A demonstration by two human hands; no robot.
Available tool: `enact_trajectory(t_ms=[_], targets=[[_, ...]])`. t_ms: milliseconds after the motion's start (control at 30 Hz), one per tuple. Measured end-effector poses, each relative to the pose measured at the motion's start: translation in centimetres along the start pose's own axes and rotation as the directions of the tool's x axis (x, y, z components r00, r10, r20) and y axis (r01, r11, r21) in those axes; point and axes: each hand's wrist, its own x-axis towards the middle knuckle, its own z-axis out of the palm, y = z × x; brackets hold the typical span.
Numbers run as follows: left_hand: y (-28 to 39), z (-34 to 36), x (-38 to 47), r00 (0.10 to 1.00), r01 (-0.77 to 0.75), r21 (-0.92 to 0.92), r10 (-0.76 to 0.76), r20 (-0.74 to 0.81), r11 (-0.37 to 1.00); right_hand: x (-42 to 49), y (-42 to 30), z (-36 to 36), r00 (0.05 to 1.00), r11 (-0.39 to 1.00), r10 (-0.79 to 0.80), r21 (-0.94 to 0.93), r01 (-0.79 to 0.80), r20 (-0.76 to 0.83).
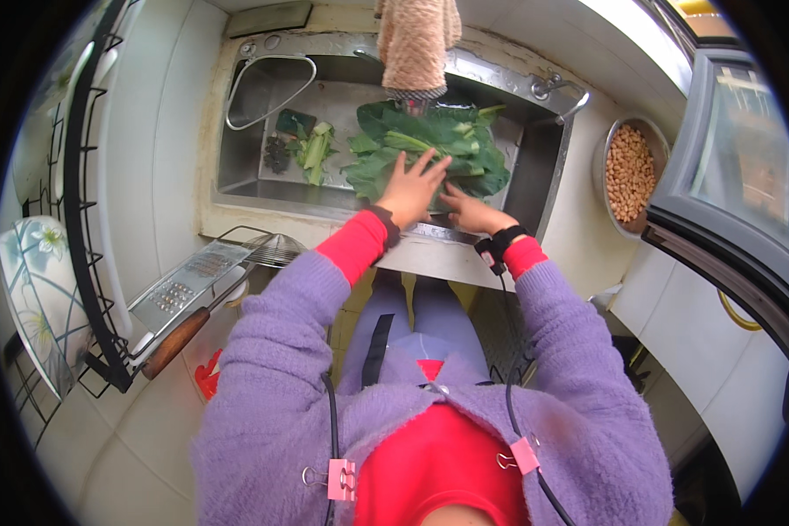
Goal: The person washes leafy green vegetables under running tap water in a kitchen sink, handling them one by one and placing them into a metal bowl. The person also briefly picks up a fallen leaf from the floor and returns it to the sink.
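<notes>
A heap of large dark green leafy vegetables [427, 141] lies in the stainless steel sink [352, 105], under the tap end. My left hand [411, 187] rests on top of the leaves with its fingers spread. Beside it, at the near right edge of the heap, is my right hand [475, 210], fingers apart and touching the greens. What lies beneath the leaves is hidden. Left of the heap, trimmed pale green stalks [315, 152] sit on the sink floor, next to a dark green scouring pad [295, 123] and a dark clump [276, 155].
A plush tan cloth [415, 46] wraps the tap above the sink. Right of the sink stands a metal bowl of peanuts [630, 174], near an open window frame [717, 191]. A grater [187, 286], a wire strainer [276, 250] and a black dish rack [82, 197] are at the left.
</notes>
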Motion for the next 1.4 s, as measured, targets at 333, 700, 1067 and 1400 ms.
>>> enact_trajectory(t_ms=[333,700,1067,1400], targets=[[-1.1,2.6,4.3,0.993,0.058,0.132,-0.071,0.093,0.99,2.7,1.2,-2.2,0.977,0.955,0.079,-0.295,-0.018,0.196],[-3.6,5.8,7.8,0.99,0.017,0.16,-0.039,0.136,0.987,8.0,3.6,-0.7,0.932,0.909,0.287,-0.37,-0.193,0.22],[-4.7,3.4,7.7,0.992,-0.104,-0.219,0.118,0.054,0.97,4.6,2.2,-6.8,0.99,0.989,-0.133,0.062,0.136,-0.05],[-6.4,3.9,6.9,0.983,0.152,-0.057,-0.146,0.111,0.987,7.5,-0.1,-6.0,0.975,0.9,0.22,-0.388,-0.198,0.013]])
